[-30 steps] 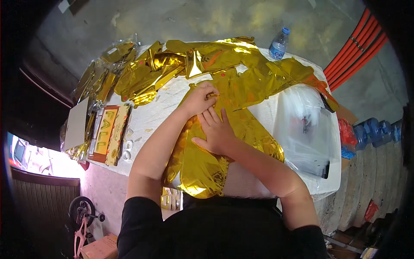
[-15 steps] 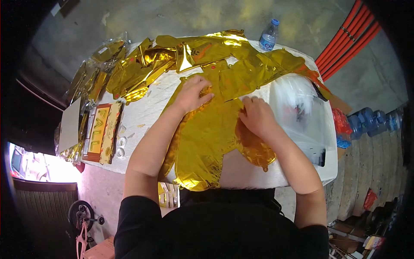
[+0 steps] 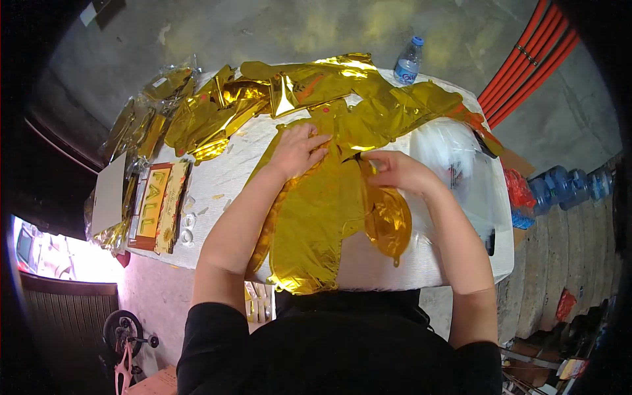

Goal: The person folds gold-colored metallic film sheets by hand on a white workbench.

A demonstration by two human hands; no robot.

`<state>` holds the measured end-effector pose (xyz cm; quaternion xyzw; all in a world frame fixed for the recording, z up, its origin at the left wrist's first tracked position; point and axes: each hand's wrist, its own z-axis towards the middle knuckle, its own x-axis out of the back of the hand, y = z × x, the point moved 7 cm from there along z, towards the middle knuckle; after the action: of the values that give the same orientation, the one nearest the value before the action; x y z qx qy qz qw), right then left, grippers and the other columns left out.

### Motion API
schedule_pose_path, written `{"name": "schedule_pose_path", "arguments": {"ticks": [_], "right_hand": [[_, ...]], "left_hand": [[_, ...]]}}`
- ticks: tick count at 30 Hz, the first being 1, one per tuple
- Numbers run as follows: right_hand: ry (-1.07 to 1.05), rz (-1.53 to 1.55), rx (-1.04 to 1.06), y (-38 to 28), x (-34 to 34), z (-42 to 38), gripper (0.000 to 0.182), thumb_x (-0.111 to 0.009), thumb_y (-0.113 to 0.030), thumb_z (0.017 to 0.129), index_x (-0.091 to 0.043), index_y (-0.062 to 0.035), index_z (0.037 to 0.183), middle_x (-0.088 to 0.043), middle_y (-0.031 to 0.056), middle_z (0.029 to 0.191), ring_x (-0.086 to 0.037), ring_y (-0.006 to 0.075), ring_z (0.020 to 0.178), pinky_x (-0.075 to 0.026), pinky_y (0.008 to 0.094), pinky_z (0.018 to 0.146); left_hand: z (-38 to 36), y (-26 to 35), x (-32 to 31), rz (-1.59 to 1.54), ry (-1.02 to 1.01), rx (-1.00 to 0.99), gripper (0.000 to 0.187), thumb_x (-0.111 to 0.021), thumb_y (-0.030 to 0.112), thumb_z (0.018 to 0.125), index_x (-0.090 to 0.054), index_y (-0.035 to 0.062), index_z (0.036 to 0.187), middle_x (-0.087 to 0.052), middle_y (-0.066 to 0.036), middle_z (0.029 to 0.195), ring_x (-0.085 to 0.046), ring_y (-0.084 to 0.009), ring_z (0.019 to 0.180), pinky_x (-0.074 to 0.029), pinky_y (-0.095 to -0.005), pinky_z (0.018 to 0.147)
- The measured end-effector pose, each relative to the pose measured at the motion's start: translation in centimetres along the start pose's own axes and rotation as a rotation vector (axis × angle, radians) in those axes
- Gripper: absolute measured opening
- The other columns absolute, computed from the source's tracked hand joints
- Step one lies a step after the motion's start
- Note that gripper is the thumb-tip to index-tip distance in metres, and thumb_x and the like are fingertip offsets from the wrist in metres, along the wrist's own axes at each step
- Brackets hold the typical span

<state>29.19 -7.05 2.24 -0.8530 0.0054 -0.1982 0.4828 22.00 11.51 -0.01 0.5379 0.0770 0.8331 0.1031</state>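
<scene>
A flat gold foil balloon point(image 3: 306, 224) lies down the middle of the table, its lower end at the near edge. My left hand point(image 3: 297, 153) rests on its upper part, fingers apart and pressed against the foil. On the other side, my right hand point(image 3: 400, 171) pinches the foil's right edge between thumb and fingers. Below that hand hangs a shiny orange-gold lobe point(image 3: 390, 224), lifted and curled. A small dark gap or tip shows beside the right fingertips; I cannot make out what it is.
More gold foil balloons point(image 3: 368, 118) spread across the back of the white-covered table point(image 3: 217, 178). At left are a FALL package point(image 3: 153, 207), a white card point(image 3: 108, 194) and white rolls point(image 3: 187, 227). Clear plastic bags point(image 3: 447, 171) lie right; a water bottle point(image 3: 408, 62) stands behind.
My right hand has turned and raised the foil's right edge, and the orange-gold lobe has swung inward and narrowed. My left hand stays nearly in place, its fingers a little more extended.
</scene>
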Motion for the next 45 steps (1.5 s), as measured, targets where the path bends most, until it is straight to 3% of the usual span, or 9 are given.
{"name": "schedule_pose_path", "arguments": {"ticks": [6,10,16,19,23,27,29,32,45], "right_hand": [[0.050,0.149,0.551,-6.6,-4.4,2.6,0.063,-0.065,-0.009,0.083,-0.037,0.0028,0.138,-0.065,0.0067,0.085,-0.055,0.0047,0.070,-0.043,0.0205,0.059],[0.168,-0.020,0.459,-7.9,-9.8,4.3,0.045,-0.063,-0.010,0.085,-0.051,0.0030,0.126,-0.065,0.0105,0.099,-0.059,0.0078,0.083,-0.047,0.0233,0.072],[0.291,-0.027,1.057,-8.3,-8.7,0.9,0.026,-0.055,-0.007,0.089,-0.061,-0.0055,0.114,-0.062,0.0160,0.115,-0.061,0.0270,0.106,-0.043,0.0333,0.095],[0.495,-0.125,0.584,-4.1,-4.5,1.1,0.030,-0.058,-0.009,0.088,-0.059,-0.0043,0.118,-0.057,0.0173,0.124,-0.055,0.0304,0.116,-0.042,0.0359,0.098],[0.642,-0.494,0.700,-0.7,-5.5,0.6,0.045,-0.057,-0.017,0.090,-0.047,-0.0003,0.131,-0.044,0.0211,0.136,-0.041,0.0341,0.130,-0.034,0.0424,0.106],[0.525,-0.746,0.558,0.0,-9.1,2.1,0.066,-0.050,-0.032,0.093,-0.027,0.0076,0.140,-0.028,0.0264,0.145,-0.021,0.0390,0.139,-0.018,0.0496,0.112],[0.521,-0.790,0.566,-0.2,-9.9,2.5,0.071,-0.048,-0.037,0.093,-0.024,0.0095,0.140,-0.024,0.0278,0.147,-0.019,0.0402,0.139,-0.014,0.0509,0.113],[0.536,-0.869,0.552,-0.6,-10.3,2.6,0.073,-0.049,-0.039,0.092,-0.024,0.0095,0.140,-0.025,0.0282,0.146,-0.019,0.0399,0.139,-0.014,0.0508,0.113],[0.478,-0.951,0.523,-0.7,-10.3,2.3,0.083,-0.047,-0.053,0.089,-0.025,0.0095,0.140,-0.021,0.0289,0.147,-0.016,0.0397,0.140,-0.012,0.0506,0.114]], "left_hand": [[0.2,0.1,-0.4,0.031,-0.024,0.008,0.038,-0.060,0.034,0.086,-0.062,0.0188,0.120,-0.052,-0.007,0.110,-0.048,-0.0241,0.105,-0.035,-0.0366,0.089],[-0.7,-1.1,0.5,0.088,0.007,-0.011,0.037,-0.056,0.028,0.087,-0.061,0.0102,0.118,-0.054,-0.012,0.118,-0.049,-0.0297,0.112,-0.038,-0.0392,0.092],[0.4,0.1,-0.1,0.177,0.071,-0.111,0.041,-0.058,0.026,0.079,-0.061,0.0120,0.118,-0.054,-0.011,0.126,-0.048,-0.0275,0.116,-0.038,-0.0389,0.090],[0.2,-2.4,-2.3,0.041,-0.298,0.200,0.024,-0.058,0.019,0.079,-0.072,0.0131,0.098,-0.066,-0.012,0.104,-0.055,-0.0278,0.109,-0.037,-0.0401,0.093],[-0.2,-2.0,-1.7,0.150,0.250,-0.167,0.022,-0.059,0.015,0.078,-0.074,0.0137,0.094,-0.069,-0.008,0.091,-0.061,-0.0239,0.097,-0.038,-0.0395,0.090],[0.0,-4.3,-4.2,0.247,0.055,-0.099,0.020,-0.060,0.017,0.078,-0.074,0.0121,0.091,-0.068,-0.009,0.098,-0.060,-0.0254,0.099,-0.040,-0.0418,0.089],[0.3,-3.6,-3.4,0.319,0.395,-0.269,0.022,-0.059,0.018,0.078,-0.072,0.0131,0.096,-0.068,-0.008,0.099,-0.064,-0.0238,0.090,-0.041,-0.0404,0.084],[0.2,-6.6,-6.5,0.356,-0.124,-0.002,0.038,-0.053,0.015,0.083,-0.059,0.0130,0.121,-0.059,-0.012,0.122,-0.058,-0.0259,0.107,-0.042,-0.0433,0.085],[0.6,-3.3,-2.8,0.083,0.118,-0.104,0.056,-0.056,0.001,0.077,-0.051,0.0137,0.131,-0.045,-0.011,0.140,-0.043,-0.0316,0.127,-0.036,-0.0460,0.103]]}}
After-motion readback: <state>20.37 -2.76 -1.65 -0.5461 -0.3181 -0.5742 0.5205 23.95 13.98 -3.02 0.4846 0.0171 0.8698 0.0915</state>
